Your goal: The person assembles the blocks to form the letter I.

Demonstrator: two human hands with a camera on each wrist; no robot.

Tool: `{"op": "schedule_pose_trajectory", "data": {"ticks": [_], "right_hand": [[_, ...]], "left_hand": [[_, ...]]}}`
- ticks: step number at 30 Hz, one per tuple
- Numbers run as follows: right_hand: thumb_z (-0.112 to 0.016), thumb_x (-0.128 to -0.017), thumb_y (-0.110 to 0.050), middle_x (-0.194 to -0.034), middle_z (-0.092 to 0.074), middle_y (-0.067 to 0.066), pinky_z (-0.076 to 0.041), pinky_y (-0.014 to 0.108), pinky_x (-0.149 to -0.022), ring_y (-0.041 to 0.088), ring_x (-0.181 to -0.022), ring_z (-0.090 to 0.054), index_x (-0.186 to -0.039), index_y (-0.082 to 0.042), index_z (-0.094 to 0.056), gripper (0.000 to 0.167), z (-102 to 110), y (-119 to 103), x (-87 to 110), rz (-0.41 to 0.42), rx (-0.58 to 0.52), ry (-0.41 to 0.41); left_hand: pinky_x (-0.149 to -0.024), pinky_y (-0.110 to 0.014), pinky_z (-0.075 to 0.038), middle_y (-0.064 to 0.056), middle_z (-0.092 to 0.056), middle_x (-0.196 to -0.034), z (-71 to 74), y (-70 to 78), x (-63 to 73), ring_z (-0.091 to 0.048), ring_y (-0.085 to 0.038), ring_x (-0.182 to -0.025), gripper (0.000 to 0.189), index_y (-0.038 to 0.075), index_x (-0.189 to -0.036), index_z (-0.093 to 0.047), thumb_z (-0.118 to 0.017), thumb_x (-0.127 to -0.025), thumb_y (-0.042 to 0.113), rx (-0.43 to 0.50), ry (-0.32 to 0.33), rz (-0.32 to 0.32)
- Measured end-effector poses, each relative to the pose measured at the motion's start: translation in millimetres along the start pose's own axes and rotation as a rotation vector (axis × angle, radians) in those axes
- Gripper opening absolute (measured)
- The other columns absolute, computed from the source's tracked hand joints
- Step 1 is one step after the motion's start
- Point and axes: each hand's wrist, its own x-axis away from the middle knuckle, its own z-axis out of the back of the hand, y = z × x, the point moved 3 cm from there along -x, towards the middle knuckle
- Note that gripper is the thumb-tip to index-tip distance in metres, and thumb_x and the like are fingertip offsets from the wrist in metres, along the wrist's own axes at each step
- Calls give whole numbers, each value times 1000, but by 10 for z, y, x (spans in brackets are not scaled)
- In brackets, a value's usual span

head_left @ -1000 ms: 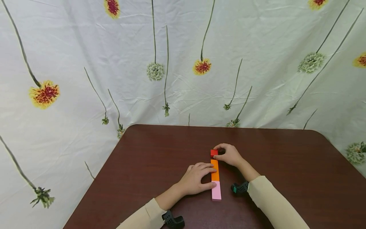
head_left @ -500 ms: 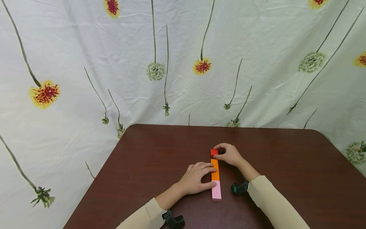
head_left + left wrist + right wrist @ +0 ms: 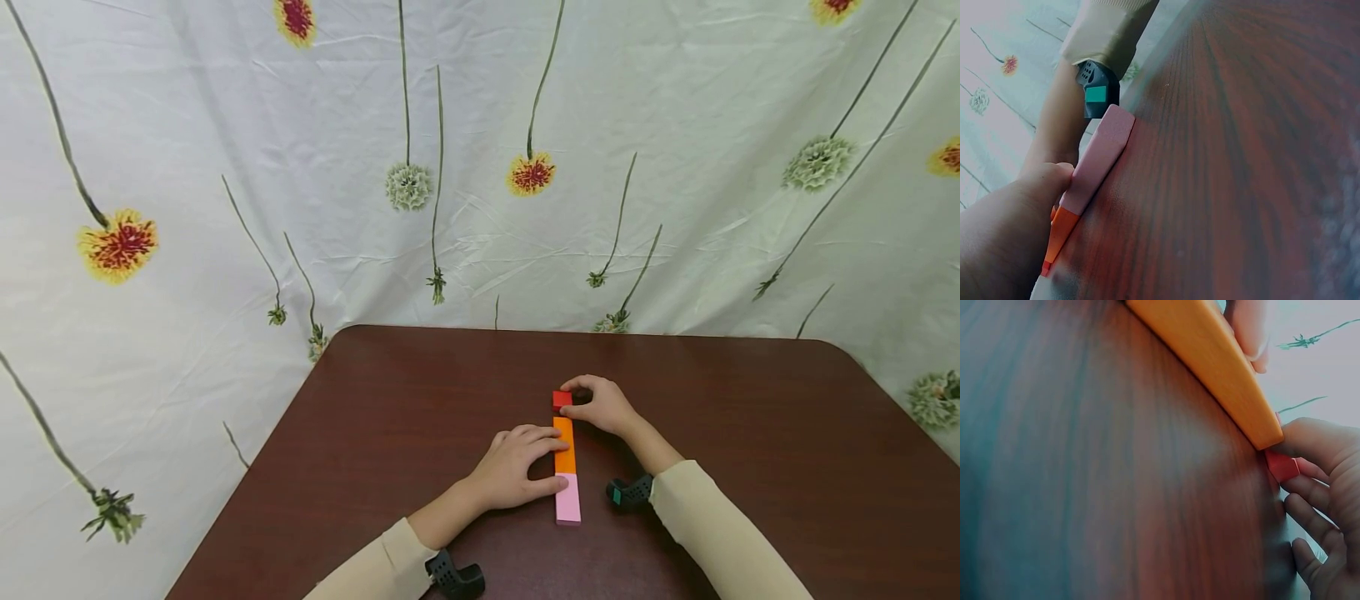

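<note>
A pink block (image 3: 567, 504) and an orange block (image 3: 566, 458) lie end to end in a line on the dark table. Beyond the orange one, a short red block (image 3: 562, 400) continues the line, with a narrow dark strip between them in the head view. My left hand (image 3: 512, 471) rests at the line's left side, thumb on the pink block and fingertips on the orange one. From the right, my right hand (image 3: 604, 410) pinches the red block between thumb and index finger. In the right wrist view the orange block (image 3: 1216, 362) partly covers the red block (image 3: 1284, 467).
The reddish-brown table (image 3: 420, 383) reaches back to a white cloth (image 3: 480, 208) printed with flowers. Dark wrist bands (image 3: 630, 493) sit on both wrists, below cream sleeves (image 3: 720, 533).
</note>
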Motion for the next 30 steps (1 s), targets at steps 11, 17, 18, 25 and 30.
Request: {"op": "schedule_pose_trajectory", "data": {"ticks": [11,17,18,25,30], "right_hand": [[-79,-82,-21,-112,-66,12,-48,47,-90,29,-100,-60,-113,-5,-69,36,48,-6,34,-15,-46,16],[-77,-84,-24,-116,-64,13,-47,50,-90,31,-103,-57,-114,-6,-69,36,112,-1,76,-16,-44,22],[-77,-84,-25,-117,-64,13,-46,51,-91,32,-104,-56,-115,-6,-68,37,125,-6,85,-14,-40,23],[-77,-84,-25,-117,-64,12,-46,51,-91,31,-105,-55,-116,-7,-68,38,234,-44,154,20,-42,53],[-78,-84,-23,-115,-64,11,-48,48,-89,31,-105,-57,-117,-7,-68,38,313,-56,238,46,-62,67]], "left_hand": [[-100,-51,-33,5,-49,-144,-5,-2,-3,-40,-19,-132,53,26,-137,-57,-52,-94,57,0,-4,-1],[-100,-50,-33,5,-49,-143,-14,-6,-2,-40,-19,-133,51,26,-137,-57,-49,-96,55,-15,-1,-8],[-99,-50,-33,5,-49,-143,-15,-6,-2,-40,-19,-133,51,26,-137,-58,-49,-96,55,-17,-1,-9],[-99,-49,-34,5,-50,-143,-23,-11,-7,-40,-19,-132,48,26,-136,-58,-47,-98,53,-20,5,-15],[-99,-48,-34,5,-50,-143,-29,-15,-7,-40,-18,-132,47,26,-136,-58,-46,-98,53,-20,13,-14]]}}
